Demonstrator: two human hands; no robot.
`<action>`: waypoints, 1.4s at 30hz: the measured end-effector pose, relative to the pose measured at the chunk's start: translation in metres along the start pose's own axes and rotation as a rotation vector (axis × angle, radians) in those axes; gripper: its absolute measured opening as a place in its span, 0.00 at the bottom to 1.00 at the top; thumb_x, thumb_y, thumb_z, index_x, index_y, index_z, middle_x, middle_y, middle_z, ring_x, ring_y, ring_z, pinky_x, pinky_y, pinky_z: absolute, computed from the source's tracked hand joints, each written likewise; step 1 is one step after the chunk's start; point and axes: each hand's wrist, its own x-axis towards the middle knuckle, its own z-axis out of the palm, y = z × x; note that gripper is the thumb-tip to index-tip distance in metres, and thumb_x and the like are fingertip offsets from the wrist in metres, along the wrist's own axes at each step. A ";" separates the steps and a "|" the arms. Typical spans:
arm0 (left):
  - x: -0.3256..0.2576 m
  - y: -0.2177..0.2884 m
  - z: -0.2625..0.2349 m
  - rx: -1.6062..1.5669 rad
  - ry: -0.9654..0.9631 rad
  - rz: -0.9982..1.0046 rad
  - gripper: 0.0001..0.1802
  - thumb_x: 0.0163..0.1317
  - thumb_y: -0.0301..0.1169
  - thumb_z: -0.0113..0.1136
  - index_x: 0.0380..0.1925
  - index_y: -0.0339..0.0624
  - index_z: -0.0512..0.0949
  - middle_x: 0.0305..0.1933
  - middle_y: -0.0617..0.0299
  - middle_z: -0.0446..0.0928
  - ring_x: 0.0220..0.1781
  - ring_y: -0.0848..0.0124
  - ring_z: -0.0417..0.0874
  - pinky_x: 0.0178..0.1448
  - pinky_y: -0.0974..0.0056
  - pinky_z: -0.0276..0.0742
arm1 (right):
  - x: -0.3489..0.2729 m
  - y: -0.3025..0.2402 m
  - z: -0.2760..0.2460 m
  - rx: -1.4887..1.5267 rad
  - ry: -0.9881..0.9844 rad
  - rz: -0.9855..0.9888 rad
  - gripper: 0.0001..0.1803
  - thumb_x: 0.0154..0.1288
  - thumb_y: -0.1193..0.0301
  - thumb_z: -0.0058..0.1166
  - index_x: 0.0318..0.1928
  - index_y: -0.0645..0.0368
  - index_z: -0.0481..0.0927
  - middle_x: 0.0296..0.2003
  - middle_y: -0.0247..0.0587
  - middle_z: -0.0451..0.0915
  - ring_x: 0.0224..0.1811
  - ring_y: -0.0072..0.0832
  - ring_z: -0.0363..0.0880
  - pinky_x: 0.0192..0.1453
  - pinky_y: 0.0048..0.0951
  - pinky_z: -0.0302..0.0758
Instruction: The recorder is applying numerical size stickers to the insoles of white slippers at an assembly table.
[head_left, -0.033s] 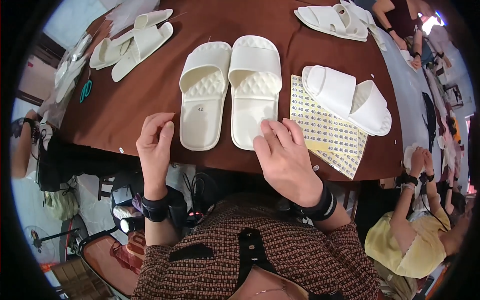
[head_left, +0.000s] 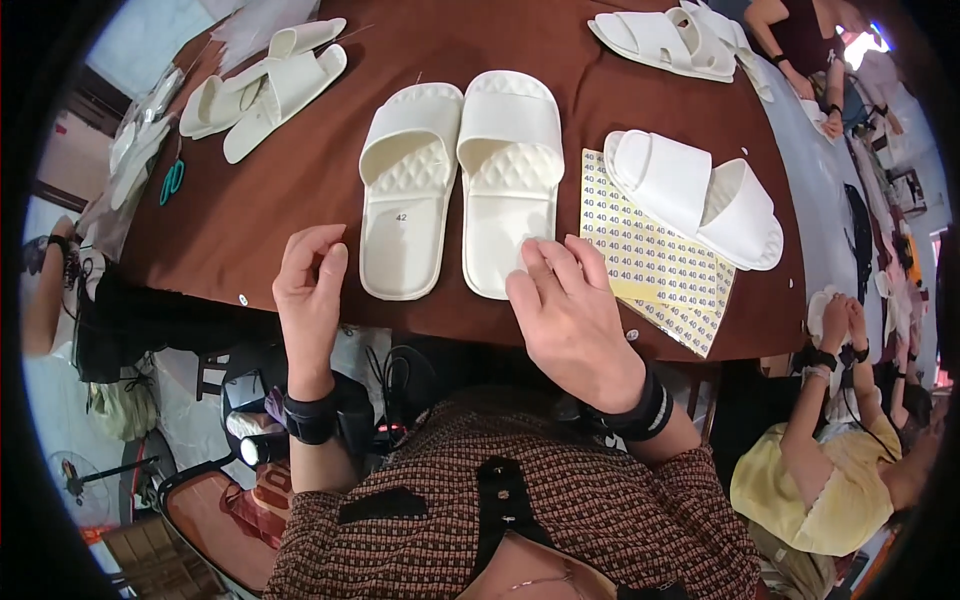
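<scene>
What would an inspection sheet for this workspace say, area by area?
Surface: brown table, seemingly cloth-covered.
Things: white left slipper and right slipper, side by side, heels toward the person; the left bears a printed number.
Clutter: teal scissors at left; yellow sheets partly under a slipper pair; more slippers at upper left and upper right.
Grips: bare hands; left grip beside the left slipper, fingers curled; right grip at the right slipper's heel, touch unclear.
Cables: dark cables below the table edge.
Surroundings: person in yellow top, right.
</scene>
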 end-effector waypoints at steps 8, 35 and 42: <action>-0.004 -0.004 0.018 0.530 -0.032 0.193 0.19 0.57 0.28 0.64 0.50 0.40 0.78 0.54 0.57 0.78 0.55 0.60 0.75 0.61 0.58 0.66 | -0.005 -0.004 0.001 -0.022 -0.086 0.062 0.10 0.53 0.78 0.52 0.38 0.66 0.72 0.47 0.59 0.78 0.54 0.46 0.74 0.64 0.49 0.65; -0.004 -0.019 0.013 0.360 -0.042 0.297 0.12 0.54 0.33 0.63 0.40 0.47 0.83 0.44 0.60 0.79 0.48 0.58 0.77 0.55 0.56 0.70 | -0.016 -0.011 -0.003 -0.095 0.049 -0.108 0.05 0.55 0.78 0.49 0.33 0.63 0.74 0.33 0.47 0.79 0.42 0.37 0.74 0.51 0.35 0.66; -0.008 -0.016 0.012 0.377 -0.060 0.252 0.11 0.52 0.34 0.64 0.37 0.51 0.84 0.42 0.63 0.78 0.49 0.60 0.75 0.57 0.56 0.67 | -0.021 -0.013 -0.006 -0.091 0.029 -0.128 0.07 0.54 0.79 0.49 0.36 0.64 0.74 0.38 0.50 0.79 0.44 0.38 0.74 0.53 0.36 0.66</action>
